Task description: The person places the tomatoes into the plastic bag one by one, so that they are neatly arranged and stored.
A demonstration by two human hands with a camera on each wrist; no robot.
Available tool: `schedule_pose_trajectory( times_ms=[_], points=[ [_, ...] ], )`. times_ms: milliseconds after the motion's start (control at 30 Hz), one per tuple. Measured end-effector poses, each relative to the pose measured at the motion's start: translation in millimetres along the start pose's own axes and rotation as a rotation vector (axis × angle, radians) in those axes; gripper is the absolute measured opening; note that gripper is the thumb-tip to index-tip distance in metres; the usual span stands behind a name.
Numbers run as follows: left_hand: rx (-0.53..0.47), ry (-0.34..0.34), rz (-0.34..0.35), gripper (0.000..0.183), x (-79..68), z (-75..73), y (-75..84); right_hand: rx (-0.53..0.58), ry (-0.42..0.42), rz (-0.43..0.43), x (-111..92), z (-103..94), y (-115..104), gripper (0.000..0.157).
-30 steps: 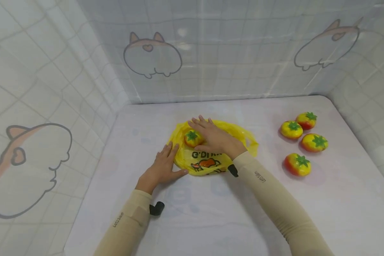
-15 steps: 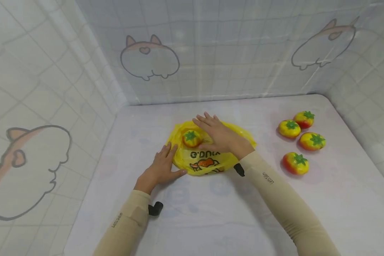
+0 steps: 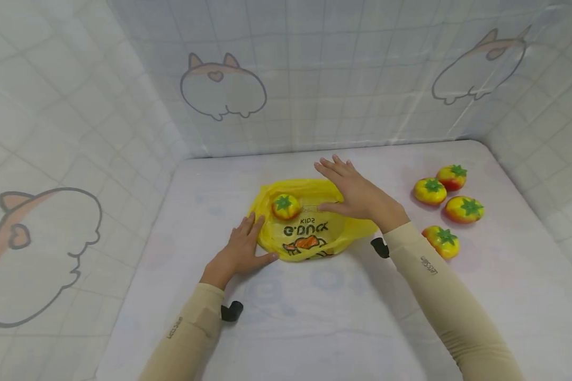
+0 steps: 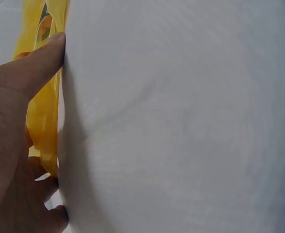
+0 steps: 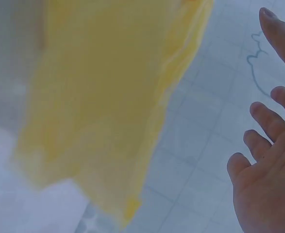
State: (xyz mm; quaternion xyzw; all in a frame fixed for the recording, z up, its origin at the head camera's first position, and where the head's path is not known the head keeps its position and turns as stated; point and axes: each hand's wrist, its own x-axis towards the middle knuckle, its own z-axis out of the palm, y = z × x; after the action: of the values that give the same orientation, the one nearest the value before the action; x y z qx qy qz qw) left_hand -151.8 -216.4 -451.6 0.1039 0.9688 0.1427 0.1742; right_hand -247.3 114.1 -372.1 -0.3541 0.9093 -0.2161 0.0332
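Observation:
A yellow plastic bag (image 3: 310, 230) printed with a duck lies flattened on the table, its mouth spread wide. One yellow-red toy fruit (image 3: 285, 207) with a green leafy top sits within its left part. My left hand (image 3: 240, 247) rests at the bag's left edge, fingers and thumb spread. In the left wrist view its thumb and fingertips are down on the tabletop beside the bag (image 4: 44, 121). Over the bag's right side hovers my right hand (image 3: 357, 194), fingers straight, holding nothing. The right wrist view has the bag (image 5: 103, 97) beside that open palm (image 5: 268, 189).
Several more toy fruits, such as the one (image 3: 464, 209) farthest right, stand on the table's right side; the nearest (image 3: 443, 242) is partly behind my right sleeve (image 3: 438, 280). Tiled curtain walls (image 3: 314, 95) enclose the white table (image 3: 314, 328) at back and sides.
My right hand has moved right and away from the toy fruit, uncovering more of the bag's print. The left hand has stayed at the bag's edge.

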Motion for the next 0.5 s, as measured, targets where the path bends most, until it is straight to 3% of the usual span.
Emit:
schedule_pose_trajectory(
  times_ms=[500],
  points=[
    [-0.017, 0.015, 0.002, 0.114, 1.5, 6.3, 4.4, -0.055, 0.024, 0.01, -29, 3.5, 21, 0.095]
  ],
)
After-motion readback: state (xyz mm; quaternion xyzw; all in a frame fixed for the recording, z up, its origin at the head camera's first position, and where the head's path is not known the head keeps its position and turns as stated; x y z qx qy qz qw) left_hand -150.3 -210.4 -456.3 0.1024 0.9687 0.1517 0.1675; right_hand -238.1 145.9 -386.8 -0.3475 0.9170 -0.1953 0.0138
